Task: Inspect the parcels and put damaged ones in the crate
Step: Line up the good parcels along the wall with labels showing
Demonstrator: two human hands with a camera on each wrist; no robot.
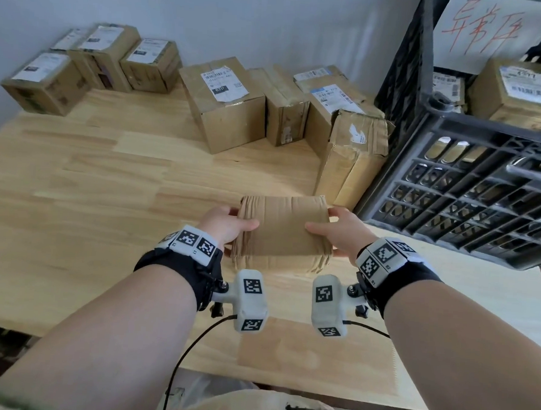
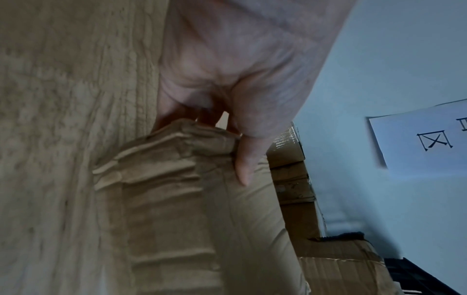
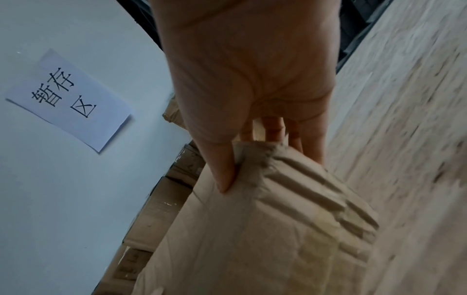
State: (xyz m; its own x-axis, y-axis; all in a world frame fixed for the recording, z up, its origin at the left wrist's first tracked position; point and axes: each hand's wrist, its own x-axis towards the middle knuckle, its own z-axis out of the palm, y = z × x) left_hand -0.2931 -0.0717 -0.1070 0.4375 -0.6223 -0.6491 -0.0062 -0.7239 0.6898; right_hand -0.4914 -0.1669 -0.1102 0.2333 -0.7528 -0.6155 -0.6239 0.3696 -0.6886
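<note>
Gripping the crumpled parcel (image 1: 282,232) by both ends, left hand (image 1: 227,226) and right hand (image 1: 339,233) should lift it level into the crate (image 1: 471,171)

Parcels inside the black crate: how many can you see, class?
2. One large parcel stands at the right of the crate; a smaller one sits to its left, below the paper sign. More may lie lower, hidden behind the crate's walls.

Soft, even daylight fills the head view; edges bow at three and nine o'clock. Both wrist views are dimmer, motion-smeared, perhaps lit from twelve o'clock.
</note>
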